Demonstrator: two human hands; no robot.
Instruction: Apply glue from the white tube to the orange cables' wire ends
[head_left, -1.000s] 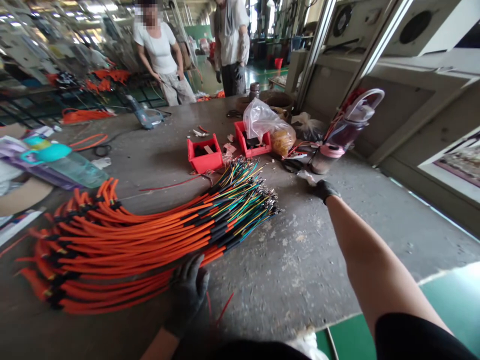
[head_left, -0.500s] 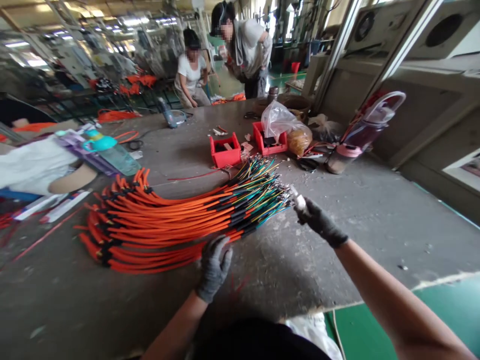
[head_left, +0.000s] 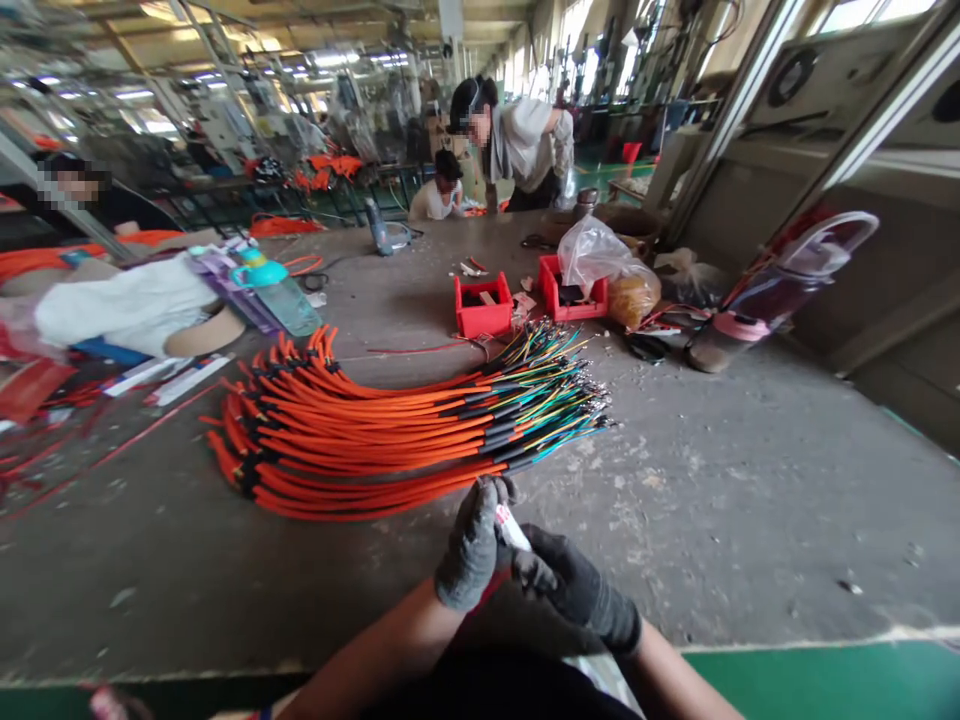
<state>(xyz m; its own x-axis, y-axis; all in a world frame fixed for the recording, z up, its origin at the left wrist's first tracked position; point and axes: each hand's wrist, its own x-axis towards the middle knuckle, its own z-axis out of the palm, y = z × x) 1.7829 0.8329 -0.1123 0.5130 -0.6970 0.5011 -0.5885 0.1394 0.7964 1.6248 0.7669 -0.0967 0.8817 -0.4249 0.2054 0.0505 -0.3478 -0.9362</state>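
Steady the small white, red-marked piece (head_left: 514, 530), gripped between the closed grey-gloved left hand (head_left: 472, 550) and curled dark-gloved right hand (head_left: 576, 584), just nearside of the long orange-sheathed cables (head_left: 375, 437). Pinch lightly, clear of the thin green-and-yellow wire ends (head_left: 559, 408).

Low in the centre of the frame, the gloved left hand (head_left: 471, 550) and right hand (head_left: 576, 585) hold a small white item (head_left: 514, 530) between them. Orange cables (head_left: 375, 440) with thin coloured wire ends lie curved across the frame's middle and left, on a grey table (head_left: 720, 510). Above the wire ends stand two red bins (head_left: 484, 320); a teal-capped bottle (head_left: 281, 295) lies left. Two people (head_left: 529, 150) bend at top centre.
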